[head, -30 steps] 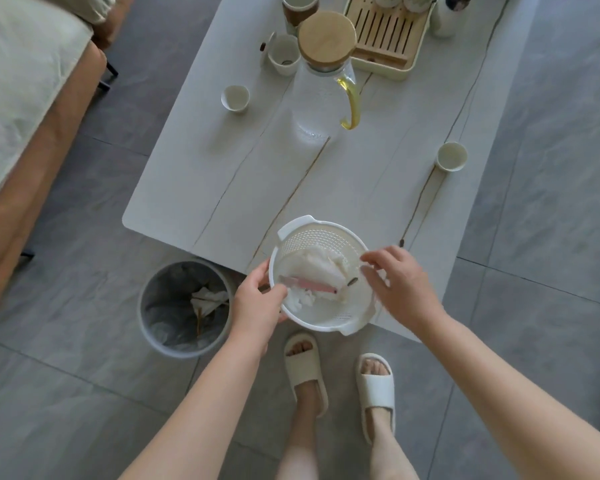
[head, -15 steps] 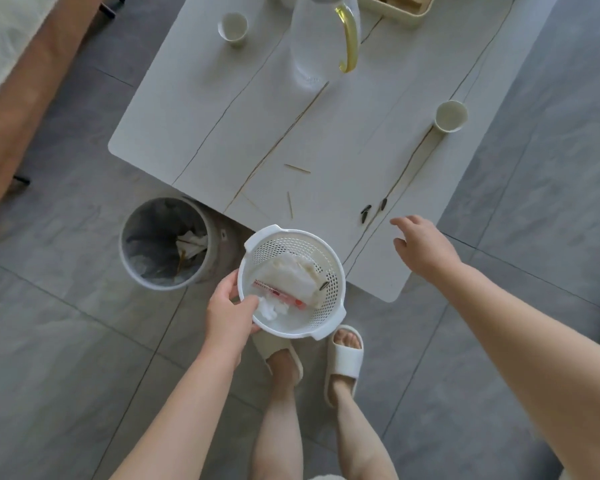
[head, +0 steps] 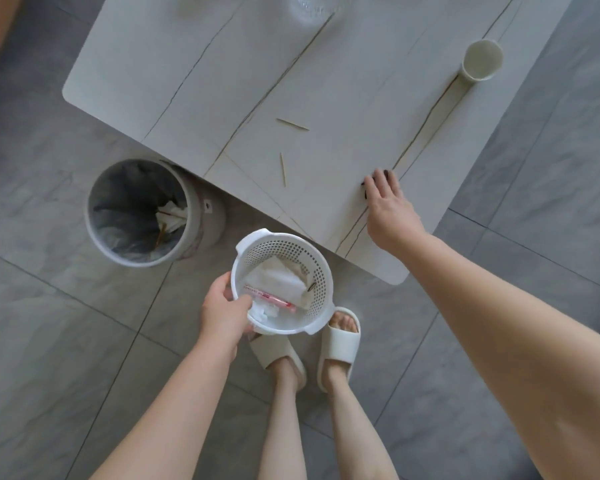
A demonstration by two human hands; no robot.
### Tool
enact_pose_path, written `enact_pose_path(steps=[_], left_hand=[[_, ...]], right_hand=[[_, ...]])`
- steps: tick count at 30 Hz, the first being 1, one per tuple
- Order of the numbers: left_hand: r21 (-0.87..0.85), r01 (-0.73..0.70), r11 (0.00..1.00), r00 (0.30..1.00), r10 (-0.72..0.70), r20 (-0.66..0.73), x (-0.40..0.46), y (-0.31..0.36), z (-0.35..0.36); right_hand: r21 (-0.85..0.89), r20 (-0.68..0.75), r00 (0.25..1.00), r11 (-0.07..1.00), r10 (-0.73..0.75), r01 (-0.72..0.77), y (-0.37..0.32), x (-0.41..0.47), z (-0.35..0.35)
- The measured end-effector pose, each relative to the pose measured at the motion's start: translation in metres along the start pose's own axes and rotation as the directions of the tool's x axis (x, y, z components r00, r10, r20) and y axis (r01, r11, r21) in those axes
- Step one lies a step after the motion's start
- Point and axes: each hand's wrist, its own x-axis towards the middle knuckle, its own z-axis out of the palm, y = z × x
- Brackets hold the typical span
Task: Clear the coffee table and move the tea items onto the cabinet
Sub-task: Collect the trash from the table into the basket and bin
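Note:
My left hand (head: 226,311) grips the rim of a white perforated basket (head: 317,285), held off the table's near edge above the floor. Crumpled white tissues (head: 278,280) and a pink wrapper (head: 269,299) lie inside it. My right hand (head: 388,206) rests flat on the white coffee table (head: 326,81) near its front edge, fingers spread over small dark seeds (head: 386,173). Two toothpicks (head: 291,124) lie on the table left of that hand. A small white teacup (head: 481,60) stands at the table's right edge.
A grey waste bin (head: 201,216) with a liner and some paper in it stands on the tiled floor by the table's front left corner. My feet in white slippers (head: 338,344) are below the basket. The base of a glass pitcher (head: 312,5) shows at the top edge.
The basket has come off the table into my left hand alone, toward me. My right hand let go of it and reached forward onto the table over the seeds. The view tilted down.

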Motion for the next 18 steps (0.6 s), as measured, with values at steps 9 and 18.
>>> enact_pose_path(steps=[9, 18], left_hand=[[0.029, 0.028, 0.999, 1.0, -0.028, 0.001, 0.014, 0.008, 0.014], [-0.052, 0.082, 0.995, 0.996, -0.081, 0.029, 0.029, 0.004, 0.006]], right_hand=[[0.015, -0.015, 0.998, 0.998, -0.065, 0.065, -0.053, -0.038, 0.054], [0.282, 0.062, 0.952, 0.92, -0.301, 0.273, -0.098, -0.065, 0.071]])
